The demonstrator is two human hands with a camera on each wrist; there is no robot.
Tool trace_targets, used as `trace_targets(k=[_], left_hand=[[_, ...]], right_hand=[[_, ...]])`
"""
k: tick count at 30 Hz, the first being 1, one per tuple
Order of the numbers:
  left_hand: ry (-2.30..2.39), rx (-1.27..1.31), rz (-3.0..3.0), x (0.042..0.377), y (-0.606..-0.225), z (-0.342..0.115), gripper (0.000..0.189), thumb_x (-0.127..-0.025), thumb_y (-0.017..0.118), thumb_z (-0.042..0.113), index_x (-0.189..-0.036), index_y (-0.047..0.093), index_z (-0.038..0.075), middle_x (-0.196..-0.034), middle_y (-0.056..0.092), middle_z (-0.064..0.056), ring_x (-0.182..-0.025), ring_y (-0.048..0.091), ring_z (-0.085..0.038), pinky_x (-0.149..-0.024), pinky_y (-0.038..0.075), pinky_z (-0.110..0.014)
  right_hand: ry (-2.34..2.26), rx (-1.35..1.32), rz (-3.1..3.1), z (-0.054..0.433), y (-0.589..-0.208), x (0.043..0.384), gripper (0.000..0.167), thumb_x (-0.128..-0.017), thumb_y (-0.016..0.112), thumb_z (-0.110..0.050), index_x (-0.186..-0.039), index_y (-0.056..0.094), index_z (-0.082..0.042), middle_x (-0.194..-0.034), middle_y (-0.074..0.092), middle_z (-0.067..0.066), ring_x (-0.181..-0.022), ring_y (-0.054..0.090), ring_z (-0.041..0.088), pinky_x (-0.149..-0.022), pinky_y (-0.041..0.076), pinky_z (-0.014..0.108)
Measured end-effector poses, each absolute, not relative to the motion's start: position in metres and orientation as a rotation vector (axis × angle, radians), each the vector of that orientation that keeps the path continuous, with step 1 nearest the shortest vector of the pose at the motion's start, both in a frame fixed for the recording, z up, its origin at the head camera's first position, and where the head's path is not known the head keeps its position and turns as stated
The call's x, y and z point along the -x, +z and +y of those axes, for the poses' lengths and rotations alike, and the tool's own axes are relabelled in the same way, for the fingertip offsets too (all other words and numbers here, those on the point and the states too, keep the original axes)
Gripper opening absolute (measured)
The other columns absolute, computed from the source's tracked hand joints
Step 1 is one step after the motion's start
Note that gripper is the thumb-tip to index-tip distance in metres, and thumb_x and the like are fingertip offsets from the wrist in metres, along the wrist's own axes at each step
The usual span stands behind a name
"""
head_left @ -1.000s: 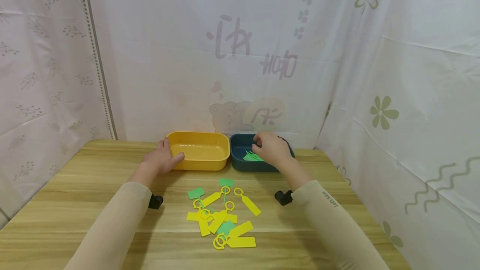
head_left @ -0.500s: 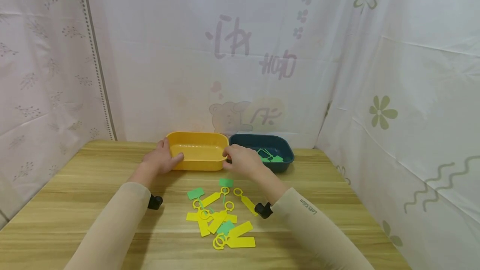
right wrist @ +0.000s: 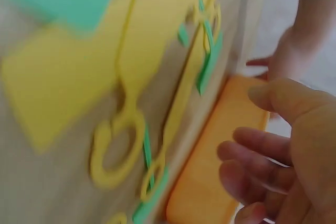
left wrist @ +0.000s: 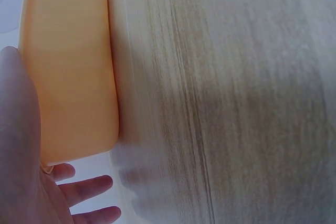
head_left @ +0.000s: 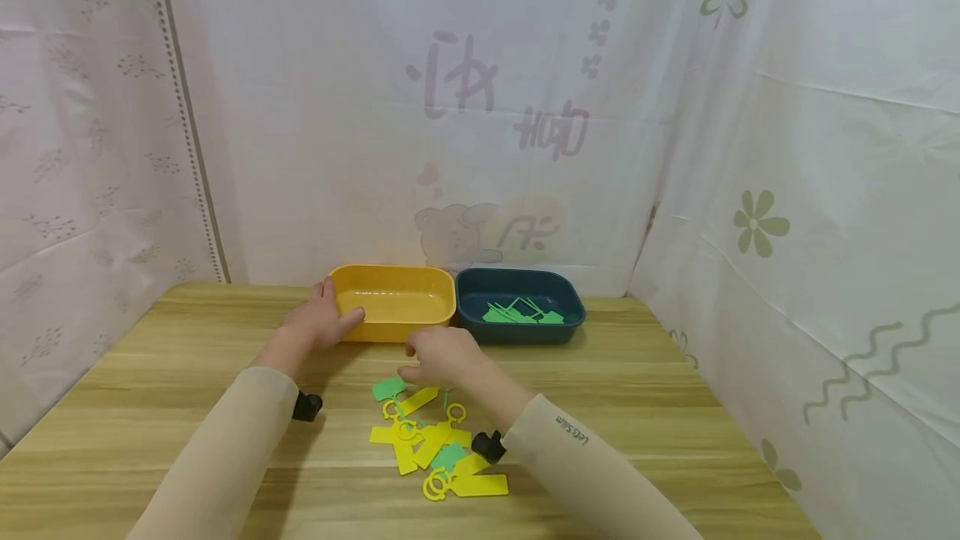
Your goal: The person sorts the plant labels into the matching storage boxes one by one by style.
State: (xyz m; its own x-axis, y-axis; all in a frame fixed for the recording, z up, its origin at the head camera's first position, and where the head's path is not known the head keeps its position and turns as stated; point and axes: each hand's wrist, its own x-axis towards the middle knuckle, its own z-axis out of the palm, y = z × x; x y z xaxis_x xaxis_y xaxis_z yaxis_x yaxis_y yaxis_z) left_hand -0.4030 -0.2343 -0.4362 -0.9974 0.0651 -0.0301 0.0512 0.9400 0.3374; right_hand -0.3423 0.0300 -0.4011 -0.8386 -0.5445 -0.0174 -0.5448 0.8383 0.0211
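Observation:
My left hand [head_left: 315,319] rests at the left end of the yellow box [head_left: 397,332], its thumb over the front rim. In the left wrist view its fingers [left wrist: 86,190] reach straight out past the box's end. My right hand [head_left: 442,355] hovers in front of that box, over the far side of a loose pile, fingers loosely bent and holding nothing. The pile mixes yellow plastic plant tags [head_left: 480,485] with ring ends and green plant labels [head_left: 388,388] with thin stems. Part of the pile is hidden behind the right hand and wrist.
A dark blue box [head_left: 517,333] with several green labels [head_left: 551,317] inside stands directly right of the yellow one. Both boxes are near the back edge of the wooden table [head_left: 622,440]. A patterned white curtain [head_left: 315,107] hangs behind and beside it.
My right hand has moved from over the dark blue box, left and toward me, to the pile. More green labels show in that box. The left hand has stayed at the yellow box.

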Motion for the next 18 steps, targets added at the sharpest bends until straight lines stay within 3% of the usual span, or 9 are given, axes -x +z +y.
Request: trace_targets(k=[3,10,18], left_hand=[[0.527,-0.102,3.051,0.403,-0.436,-0.235,0.110,-0.107,0.036,0.066,-0.168,-0.009,-0.015,-0.177,0.007,-0.041,-0.141,0.053,-0.064,-0.110,0.048,-0.075],[0.506,-0.118,3.046,0.403,-0.435,-0.235,0.111,-0.108,0.036,0.067,-0.168,-0.007,-0.016,-0.176,0.008,-0.042,-0.139,0.054,-0.065,-0.109,0.048,-0.075],[0.511,-0.120,3.064,0.400,-0.432,-0.234,0.110,-0.108,0.037,0.066,-0.168,-0.005,-0.017,-0.175,0.009,-0.042,-0.138,0.054,-0.065,-0.108,0.047,-0.077]], right_hand=[[0.069,0.887,2.963,0.020,-0.409,0.338,0.042,-0.099,0.073,-0.062,-0.118,0.078,-0.024,-0.102,0.076,-0.011,-0.086,0.067,0.009,-0.077,0.055,0.033],[0.113,0.870,2.958,0.004,-0.425,0.328,0.056,-0.094,0.068,-0.078,-0.088,0.070,-0.023,-0.074,0.063,-0.008,-0.071,0.060,0.012,-0.067,0.051,0.035],[0.223,0.790,2.958,-0.011,-0.423,0.321,0.056,-0.093,0.071,-0.076,-0.103,0.077,-0.021,-0.080,0.066,-0.008,-0.073,0.061,0.012,-0.069,0.055,0.034]])
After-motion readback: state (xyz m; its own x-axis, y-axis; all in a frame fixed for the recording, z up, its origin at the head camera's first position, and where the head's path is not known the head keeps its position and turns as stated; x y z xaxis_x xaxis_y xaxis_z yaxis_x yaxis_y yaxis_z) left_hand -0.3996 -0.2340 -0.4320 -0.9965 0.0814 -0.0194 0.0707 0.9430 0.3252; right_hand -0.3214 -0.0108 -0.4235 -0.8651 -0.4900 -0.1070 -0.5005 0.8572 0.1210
